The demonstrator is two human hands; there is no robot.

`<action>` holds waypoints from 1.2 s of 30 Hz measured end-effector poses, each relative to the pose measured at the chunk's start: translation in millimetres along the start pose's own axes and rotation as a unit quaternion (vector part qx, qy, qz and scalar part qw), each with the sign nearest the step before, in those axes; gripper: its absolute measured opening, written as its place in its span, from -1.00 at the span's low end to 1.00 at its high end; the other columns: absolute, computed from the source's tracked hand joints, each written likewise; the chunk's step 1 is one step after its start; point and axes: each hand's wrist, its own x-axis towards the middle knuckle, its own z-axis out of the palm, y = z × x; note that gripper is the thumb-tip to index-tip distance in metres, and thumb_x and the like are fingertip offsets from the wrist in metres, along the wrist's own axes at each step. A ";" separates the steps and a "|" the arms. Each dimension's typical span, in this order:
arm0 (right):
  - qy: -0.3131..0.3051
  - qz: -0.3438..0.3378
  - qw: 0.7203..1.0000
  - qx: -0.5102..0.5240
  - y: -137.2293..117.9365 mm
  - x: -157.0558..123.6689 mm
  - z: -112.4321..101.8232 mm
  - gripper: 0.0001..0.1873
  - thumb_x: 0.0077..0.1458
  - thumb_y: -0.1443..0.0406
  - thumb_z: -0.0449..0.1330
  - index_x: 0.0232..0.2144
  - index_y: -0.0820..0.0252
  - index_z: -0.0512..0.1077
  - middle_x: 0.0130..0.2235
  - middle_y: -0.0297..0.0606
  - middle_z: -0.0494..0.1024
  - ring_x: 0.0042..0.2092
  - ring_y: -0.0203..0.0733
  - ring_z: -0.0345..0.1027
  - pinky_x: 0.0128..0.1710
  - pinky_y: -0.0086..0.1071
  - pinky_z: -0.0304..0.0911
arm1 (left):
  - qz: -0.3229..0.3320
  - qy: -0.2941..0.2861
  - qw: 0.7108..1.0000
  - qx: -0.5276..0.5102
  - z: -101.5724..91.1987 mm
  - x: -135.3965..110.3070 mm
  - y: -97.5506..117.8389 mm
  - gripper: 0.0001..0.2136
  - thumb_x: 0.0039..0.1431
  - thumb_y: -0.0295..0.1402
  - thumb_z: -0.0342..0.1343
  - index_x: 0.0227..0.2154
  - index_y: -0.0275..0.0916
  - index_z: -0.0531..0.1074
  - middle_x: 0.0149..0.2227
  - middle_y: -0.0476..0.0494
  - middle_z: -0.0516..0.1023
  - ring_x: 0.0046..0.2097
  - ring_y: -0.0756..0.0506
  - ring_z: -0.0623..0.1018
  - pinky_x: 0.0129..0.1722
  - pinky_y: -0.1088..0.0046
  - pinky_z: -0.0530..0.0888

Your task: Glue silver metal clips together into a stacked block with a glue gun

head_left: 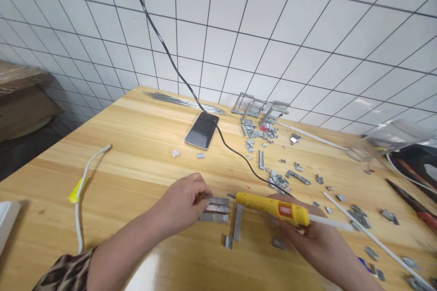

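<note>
My right hand (307,236) is closed around a yellow hot glue gun (261,204), whose nozzle points left. A white glue stick (329,222) protrudes from its back end. Just left of the nozzle, my left hand (187,200) pinches the left end of a grey strip assembly (218,204) made of flat pieces laid side by side. Below the nozzle lies a separate narrow grey strip (238,222), with a small bent grey piece (228,241) beside it. Another grey piece (279,243) rests under my right hand.
A phone (202,131) lies beyond my hands, crossed by the black cord (235,150). Small grey frames (280,108) and several scraps stand along the tiled wall. Pliers (406,200) and a clear container (389,138) are at right; a white cable (80,200) is at left.
</note>
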 end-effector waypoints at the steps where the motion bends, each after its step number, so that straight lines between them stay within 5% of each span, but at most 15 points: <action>1: 0.024 -0.001 1.000 -0.011 3.0 -0.1 -3.1 -0.78 0.12 0.23 0.11 -0.22 0.07 0.51 -0.41 -0.30 0.61 -0.43 -0.14 0.49 -0.55 -0.42 0.40 | -0.001 -0.002 1.000 -0.001 0.0 -0.2 0.3 -0.83 0.03 -0.55 0.02 -0.44 -0.24 0.50 -0.36 -0.04 0.41 -0.40 0.01 0.42 -0.42 0.53 0.34; 5: 0.112 0.018 0.993 -0.025 10.4 1.4 -6.7 -0.83 0.06 0.16 0.17 -0.39 0.06 0.52 -0.43 -0.29 0.62 -0.33 -0.03 0.53 -0.40 -0.35 0.47 | 0.004 0.000 1.000 -0.006 0.9 -1.0 -0.3 -0.83 0.03 -0.55 0.00 -0.44 -0.24 0.49 -0.36 -0.03 0.40 -0.43 0.02 0.40 -0.44 0.53 0.33; 9: 0.156 0.052 0.986 0.004 12.6 3.5 -0.4 -0.75 0.04 0.13 0.19 -0.27 0.12 0.51 -0.31 -0.25 0.65 -0.28 -0.04 0.54 -0.33 -0.33 0.48 | 0.019 0.009 1.000 -0.009 1.4 -1.4 -3.3 -0.85 0.05 -0.53 -0.01 -0.43 -0.23 0.46 -0.37 -0.02 0.38 -0.44 0.03 0.39 -0.45 0.53 0.32; 17: 0.149 0.027 0.989 -0.004 19.7 9.9 7.9 -0.71 0.07 0.20 0.15 -0.16 0.13 0.52 -0.20 -0.19 0.63 -0.23 -0.04 0.53 -0.30 -0.29 0.47 | 0.038 0.013 0.999 -0.003 1.9 -2.0 -8.5 -0.86 0.09 -0.48 -0.01 -0.41 -0.23 0.46 -0.38 -0.01 0.37 -0.47 0.05 0.37 -0.46 0.54 0.30; 26: 0.122 0.108 0.981 0.110 22.2 11.7 0.9 -0.72 0.03 0.17 0.21 -0.28 0.24 0.53 -0.31 -0.16 0.65 -0.30 -0.02 0.52 -0.37 -0.25 0.44 | 0.095 0.033 0.995 0.012 4.6 -4.9 -11.1 -0.74 0.06 -0.44 0.06 -0.16 -0.22 0.44 -0.27 -0.05 0.40 -0.47 0.06 0.33 -0.48 0.54 0.30; 36: 0.200 0.063 0.975 0.071 35.6 15.6 9.3 -0.71 0.09 0.17 0.17 -0.22 0.25 0.47 -0.24 -0.09 0.62 -0.23 -0.02 0.51 -0.27 -0.21 0.42 | 0.141 -0.015 0.988 0.064 -1.8 -7.5 -3.5 -0.70 0.01 -0.48 0.08 -0.15 -0.14 0.44 -0.17 -0.05 0.45 -0.39 0.03 0.39 -0.35 0.53 0.36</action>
